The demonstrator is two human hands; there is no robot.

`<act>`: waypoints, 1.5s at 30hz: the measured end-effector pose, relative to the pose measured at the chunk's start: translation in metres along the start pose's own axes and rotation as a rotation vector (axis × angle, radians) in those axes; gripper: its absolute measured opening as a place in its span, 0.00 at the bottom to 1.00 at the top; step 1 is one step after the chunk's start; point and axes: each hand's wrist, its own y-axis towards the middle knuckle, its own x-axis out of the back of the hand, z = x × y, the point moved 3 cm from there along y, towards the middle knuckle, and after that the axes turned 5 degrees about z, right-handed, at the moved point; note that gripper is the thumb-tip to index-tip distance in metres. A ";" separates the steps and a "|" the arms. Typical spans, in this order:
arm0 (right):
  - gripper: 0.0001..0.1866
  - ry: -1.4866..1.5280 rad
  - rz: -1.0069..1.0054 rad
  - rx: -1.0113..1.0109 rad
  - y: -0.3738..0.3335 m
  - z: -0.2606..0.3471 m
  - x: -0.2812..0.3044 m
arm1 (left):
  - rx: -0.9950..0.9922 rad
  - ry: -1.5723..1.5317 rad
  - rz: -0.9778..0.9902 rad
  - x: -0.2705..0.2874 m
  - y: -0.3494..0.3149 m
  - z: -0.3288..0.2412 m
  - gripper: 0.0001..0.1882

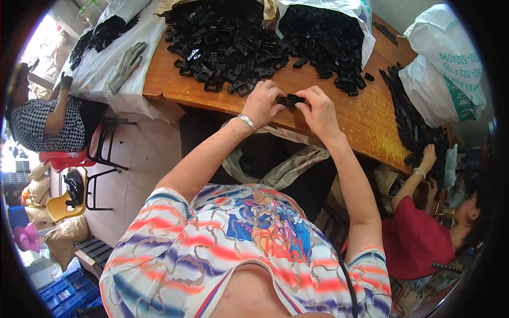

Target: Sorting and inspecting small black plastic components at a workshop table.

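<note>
Just past the table's near edge, my left hand (261,105) and my right hand (318,112) come together over small black plastic parts (291,100). Both hands pinch there between thumb and fingers. Whether it is one part or two pressed together, I cannot make out. A large heap of black plastic pieces (225,45) spreads over the wooden table (366,124) beyond my left hand. A second heap of smaller black pieces (326,50) spills from a white sack beyond my right hand. Below my hands an open, light-coloured bag (297,164) lies at my lap.
Long black parts (405,114) and white plastic bags (432,87) are at the table's right. A co-worker in a red top (419,238) works there. On the left, another person in checked clothing (47,124) sits by a covered table with a grey glove (127,66). Blue crates (69,291) stand lower left.
</note>
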 end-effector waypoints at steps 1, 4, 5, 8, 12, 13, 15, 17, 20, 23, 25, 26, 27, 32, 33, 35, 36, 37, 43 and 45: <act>0.10 -0.023 0.002 0.039 0.001 -0.001 -0.004 | 0.000 -0.002 -0.001 -0.001 0.000 0.000 0.13; 0.11 -0.082 0.038 0.083 0.003 -0.005 -0.012 | 0.020 -0.002 0.022 -0.002 0.001 0.000 0.14; 0.11 -0.082 0.041 0.084 0.003 -0.007 -0.012 | 0.017 -0.008 0.029 -0.003 0.002 0.000 0.14; 0.11 -0.096 0.052 0.116 0.003 -0.004 -0.012 | 0.021 -0.014 0.040 -0.001 0.001 0.001 0.14; 0.16 -0.388 0.085 0.188 -0.010 0.004 -0.026 | 0.038 -0.021 0.032 0.001 0.001 0.002 0.13; 0.18 -0.484 0.030 0.245 -0.015 0.004 -0.029 | 0.041 -0.018 0.027 0.002 0.001 0.000 0.13; 0.21 -0.470 0.073 0.208 -0.017 -0.001 -0.028 | 0.041 0.019 0.023 0.002 0.002 -0.003 0.13; 0.19 -0.406 0.026 0.176 -0.015 -0.001 -0.025 | 0.031 0.053 0.069 0.004 -0.002 -0.006 0.14; 0.15 -0.219 0.017 0.090 -0.027 0.008 -0.021 | -0.018 0.044 0.038 0.021 -0.015 -0.010 0.17; 0.16 -0.116 0.018 0.147 -0.057 0.043 -0.030 | -0.004 0.262 -0.121 0.061 -0.024 -0.005 0.17; 0.17 -0.112 0.130 0.135 -0.073 0.047 -0.048 | 0.048 0.369 -0.056 0.065 -0.024 0.005 0.18; 0.17 -0.132 0.181 0.130 -0.080 0.045 -0.056 | 0.021 0.391 -0.056 0.061 -0.022 0.009 0.18; 0.18 -0.143 0.225 0.107 -0.083 0.043 -0.063 | 0.038 0.400 -0.050 0.058 -0.019 0.012 0.18; 0.10 -0.072 0.167 0.157 -0.063 0.040 -0.045 | 0.061 0.366 -0.020 0.051 -0.017 0.018 0.14; 0.07 -0.043 0.069 0.173 -0.052 0.035 -0.033 | 0.031 0.327 -0.049 0.050 -0.018 0.019 0.14; 0.05 -0.117 -0.040 0.121 -0.028 0.014 -0.006 | -0.012 0.189 -0.147 0.046 -0.021 0.013 0.12; 0.06 -0.171 -0.091 0.100 -0.017 -0.005 0.006 | 0.025 0.149 -0.104 0.043 -0.019 0.008 0.12; 0.07 -0.224 -0.138 0.080 -0.007 -0.024 0.017 | 0.065 0.109 -0.060 0.040 -0.017 0.002 0.12; 0.09 -0.435 -0.138 -0.135 0.040 -0.090 0.032 | -0.008 0.074 0.018 0.005 0.008 -0.011 0.06; 0.12 -0.553 -0.034 -0.225 0.046 -0.100 0.026 | 0.031 0.051 0.032 0.002 0.014 -0.007 0.08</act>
